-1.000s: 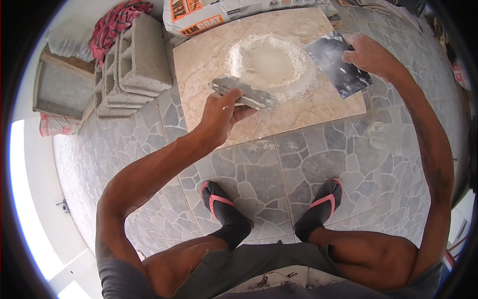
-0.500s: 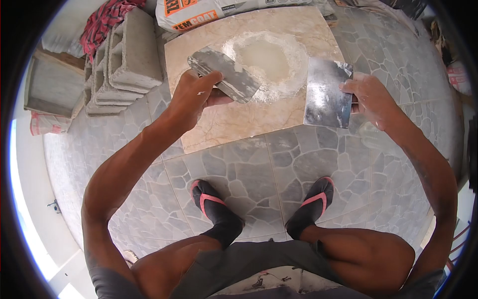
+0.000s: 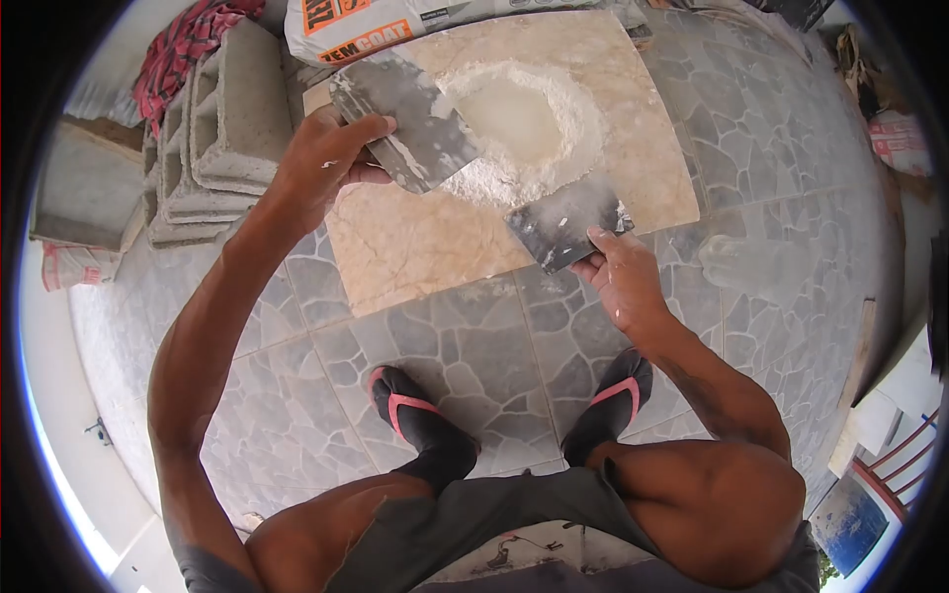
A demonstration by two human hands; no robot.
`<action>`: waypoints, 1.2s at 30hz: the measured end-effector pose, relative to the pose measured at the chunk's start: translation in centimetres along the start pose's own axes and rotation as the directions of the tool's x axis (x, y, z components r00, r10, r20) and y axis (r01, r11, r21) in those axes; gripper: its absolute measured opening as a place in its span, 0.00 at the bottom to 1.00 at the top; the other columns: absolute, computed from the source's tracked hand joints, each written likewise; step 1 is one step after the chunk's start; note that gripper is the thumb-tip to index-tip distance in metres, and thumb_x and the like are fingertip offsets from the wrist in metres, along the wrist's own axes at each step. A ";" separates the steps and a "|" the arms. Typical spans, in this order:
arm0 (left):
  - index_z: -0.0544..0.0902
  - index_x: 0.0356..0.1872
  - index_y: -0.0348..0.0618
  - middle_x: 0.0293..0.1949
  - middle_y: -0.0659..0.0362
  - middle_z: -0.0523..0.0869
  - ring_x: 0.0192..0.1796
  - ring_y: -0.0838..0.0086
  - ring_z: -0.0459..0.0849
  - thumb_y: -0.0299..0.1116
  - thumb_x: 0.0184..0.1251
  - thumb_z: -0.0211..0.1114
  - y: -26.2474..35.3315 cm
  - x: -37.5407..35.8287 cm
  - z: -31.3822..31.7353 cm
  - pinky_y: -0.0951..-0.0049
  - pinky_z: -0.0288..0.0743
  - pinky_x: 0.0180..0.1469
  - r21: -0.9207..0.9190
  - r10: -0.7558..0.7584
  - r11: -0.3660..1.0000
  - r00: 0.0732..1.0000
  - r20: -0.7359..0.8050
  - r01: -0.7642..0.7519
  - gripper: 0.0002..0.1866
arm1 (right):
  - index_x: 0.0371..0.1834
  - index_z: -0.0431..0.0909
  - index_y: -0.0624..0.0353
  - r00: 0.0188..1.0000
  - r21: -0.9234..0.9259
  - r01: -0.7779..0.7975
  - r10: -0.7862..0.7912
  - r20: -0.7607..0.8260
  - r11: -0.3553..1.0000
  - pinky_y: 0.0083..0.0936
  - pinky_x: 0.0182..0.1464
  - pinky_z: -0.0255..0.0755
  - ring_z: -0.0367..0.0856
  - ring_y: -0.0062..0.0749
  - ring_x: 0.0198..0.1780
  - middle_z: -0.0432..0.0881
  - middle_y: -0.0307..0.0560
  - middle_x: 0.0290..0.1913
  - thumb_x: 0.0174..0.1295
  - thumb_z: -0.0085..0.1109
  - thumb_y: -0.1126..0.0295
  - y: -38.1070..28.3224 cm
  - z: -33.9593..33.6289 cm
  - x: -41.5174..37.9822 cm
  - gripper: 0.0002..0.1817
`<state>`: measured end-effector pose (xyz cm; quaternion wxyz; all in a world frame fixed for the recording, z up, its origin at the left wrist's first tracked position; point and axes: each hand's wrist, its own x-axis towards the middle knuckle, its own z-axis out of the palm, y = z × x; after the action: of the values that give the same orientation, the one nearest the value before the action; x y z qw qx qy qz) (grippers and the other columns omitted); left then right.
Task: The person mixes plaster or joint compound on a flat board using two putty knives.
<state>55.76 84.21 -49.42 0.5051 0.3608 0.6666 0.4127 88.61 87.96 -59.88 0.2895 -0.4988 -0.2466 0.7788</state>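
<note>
A beige marbled board lies on the floor, bearing a ring of white powder around a pool of pale liquid. My left hand is closed on a wide grey metal trowel, tilted over the ring's left side. In my right hand is a dark rectangular metal blade, pinched at its lower right corner, at the ring's near edge. The blade's far edge meets the powder. Both tools have pale residue on them.
Behind the board lies a ZEMCOAT bag. Concrete blocks stand at the left, with a red checked cloth on top. My feet, in pink-strapped sandals, are on the stone-patterned floor. A blue bucket is at the lower right.
My right hand has moved left and nearer to me, bringing its blade from the right of the powder to the ring's near edge. My left hand and trowel have shifted slightly up and left.
</note>
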 end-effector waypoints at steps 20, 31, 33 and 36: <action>0.78 0.44 0.27 0.34 0.55 0.83 0.31 0.77 0.83 0.41 0.64 0.65 0.4 -0.3 -0.4 0.75 0.78 0.34 0.134 0.123 0.982 0.989 0.080 -0.132 0.22 | 0.50 0.70 0.80 0.992 -0.016 0.063 -0.061 0.107 0.998 0.44 0.57 0.79 0.82 0.47 0.51 0.78 0.62 0.50 0.66 0.52 0.77 -4.8 7.0 -1.0 0.14; 0.82 0.34 0.29 0.18 0.50 0.78 0.17 0.72 0.72 0.34 0.55 0.58 4.9 2.1 6.6 0.67 0.70 0.23 0.552 0.336 0.656 0.853 0.399 -0.516 0.15 | 0.48 0.69 0.86 0.971 -0.397 0.168 -0.081 0.226 0.902 0.35 0.52 0.85 0.85 0.46 0.46 0.79 0.63 0.48 0.64 0.50 0.77 -8.8 9.5 -0.9 0.16; 0.82 0.34 0.29 0.19 0.47 0.79 0.18 0.67 0.74 0.34 0.55 0.58 4.8 2.8 7.6 0.65 0.72 0.26 0.579 0.360 0.603 0.835 0.417 -0.549 0.15 | 0.49 0.70 0.84 0.964 -0.425 0.204 -0.106 0.244 0.882 0.36 0.53 0.84 0.85 0.45 0.46 0.80 0.62 0.48 0.64 0.51 0.76 -9.2 9.5 -0.8 0.17; 0.82 0.33 0.29 0.20 0.44 0.80 0.20 0.60 0.76 0.33 0.54 0.58 4.2 3.9 8.1 0.62 0.74 0.29 0.643 0.422 0.489 0.805 0.417 -0.589 0.14 | 0.50 0.69 0.84 0.964 -0.429 0.216 -0.123 0.235 0.877 0.38 0.52 0.84 0.85 0.45 0.45 0.79 0.62 0.48 0.64 0.51 0.76 -9.8 9.0 -0.7 0.17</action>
<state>63.07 90.88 -48.20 0.2305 0.7552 0.5827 0.1924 82.62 93.54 -49.40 0.2069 -0.4476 -0.4913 0.7180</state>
